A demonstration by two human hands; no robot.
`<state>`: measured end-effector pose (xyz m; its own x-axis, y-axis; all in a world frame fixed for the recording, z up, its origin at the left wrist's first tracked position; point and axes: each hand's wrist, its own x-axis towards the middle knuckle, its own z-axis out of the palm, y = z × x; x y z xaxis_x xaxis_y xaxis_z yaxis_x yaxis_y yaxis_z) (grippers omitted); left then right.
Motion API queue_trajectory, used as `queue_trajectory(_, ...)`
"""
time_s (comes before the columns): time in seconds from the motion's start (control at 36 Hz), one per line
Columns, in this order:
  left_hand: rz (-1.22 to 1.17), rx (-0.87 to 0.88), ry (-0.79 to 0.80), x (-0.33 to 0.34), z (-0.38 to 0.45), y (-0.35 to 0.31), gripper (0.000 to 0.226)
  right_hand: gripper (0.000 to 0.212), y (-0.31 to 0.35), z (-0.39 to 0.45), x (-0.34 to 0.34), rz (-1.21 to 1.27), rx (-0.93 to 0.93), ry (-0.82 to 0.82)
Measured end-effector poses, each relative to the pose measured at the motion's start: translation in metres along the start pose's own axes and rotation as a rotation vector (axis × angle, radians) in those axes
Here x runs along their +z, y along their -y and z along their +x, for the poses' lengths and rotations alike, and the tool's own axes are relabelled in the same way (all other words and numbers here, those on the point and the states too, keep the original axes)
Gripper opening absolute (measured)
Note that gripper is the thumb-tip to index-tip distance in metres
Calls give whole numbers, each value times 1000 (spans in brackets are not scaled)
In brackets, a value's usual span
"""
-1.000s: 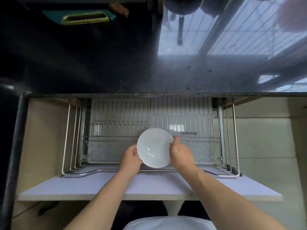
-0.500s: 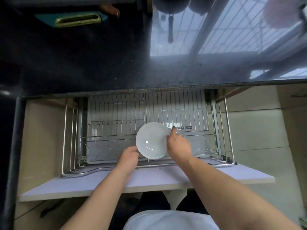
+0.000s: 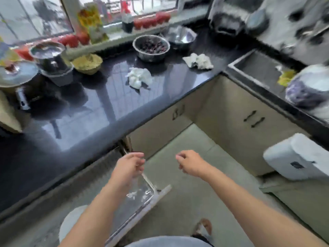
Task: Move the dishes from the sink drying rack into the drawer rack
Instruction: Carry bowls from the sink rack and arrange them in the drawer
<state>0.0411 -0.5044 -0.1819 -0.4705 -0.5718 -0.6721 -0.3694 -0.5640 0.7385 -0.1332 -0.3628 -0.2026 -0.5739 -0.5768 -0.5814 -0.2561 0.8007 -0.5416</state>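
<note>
1. Both grips are bare and hold nothing: the left hand (image 3: 129, 165) hangs with fingers loosely curled, and the right hand (image 3: 190, 163) is loosely curled too, thumb near forefinger with nothing between them.
2. Just under the left hand lies the drawer rack (image 3: 140, 193), pulled out from under the black tabletop (image 3: 99, 107); only its corner shows, with a thin metal rail, a shiny tray bottom and a pale front board. No dish can be made out in it; the view is blurred.
3. At the far right a blurred rounded bowl (image 3: 309, 86), pale with dark patterning, stands at the edge of the sink (image 3: 256, 68). Whether it sits in a drying rack cannot be told.
4. On the tabletop a round steel bowl (image 3: 151, 46) holds dark, lumpy pieces, perhaps berries.
5. Left of it a yellowish bowl (image 3: 87, 63) is filled with a pale crumbly mass.
6. Further left stands a steel pot (image 3: 49, 56) with a glossy side, and beside it a pan under a glass lid (image 3: 17, 73).
7. Two crumpled white cloths lie apart on the glossy stone: one (image 3: 138, 77) near the middle, one (image 3: 198, 61) nearer the sink.
8. Red items line the window sill (image 3: 153, 30), too blurred to name.
9. Beige cabinet doors (image 3: 249, 125) with dark handles stand below, over a pale tiled floor (image 3: 187, 193).
</note>
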Motion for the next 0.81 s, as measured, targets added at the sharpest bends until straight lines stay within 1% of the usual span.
queue_trajectory(0.06,29,58,83,58,-4,-22,24,24,-34,-15,-47,74,9,-28)
queue_trajectory(0.11,38,75,161,107,-9,-36,24,21,-67,-29,-88,154,25,-56)
queue_trajectory(0.19,21,38,307,212,-19,-49,24,20,-146,-64,-173,279,65,-204)
queue_trajectory(0.28,33,16,378,280,-22,-52,25,23,-204,-86,-236,345,156,-338)
queue_trajectory(0.36,59,-3,454,346,-25,-60,24,26,-260,-104,-298,416,229,-509)
queue_trajectory(0.44,70,30,485,390,-25,-75,22,28,-288,-109,-345,474,249,-609)
queue_trajectory(0.53,107,51,492,423,-17,-85,22,27,-305,-95,-377,532,238,-649)
queue_trajectory(0.64,126,28,473,450,9,-94,22,23,-312,-60,-398,582,235,-626)
queue_trajectory(0.75,102,15,435,476,53,-114,22,21,-311,-13,-424,575,257,-572)
queue_trajectory(0.81,82,13,417,497,80,-128,20,21,-314,9,-444,590,269,-580)
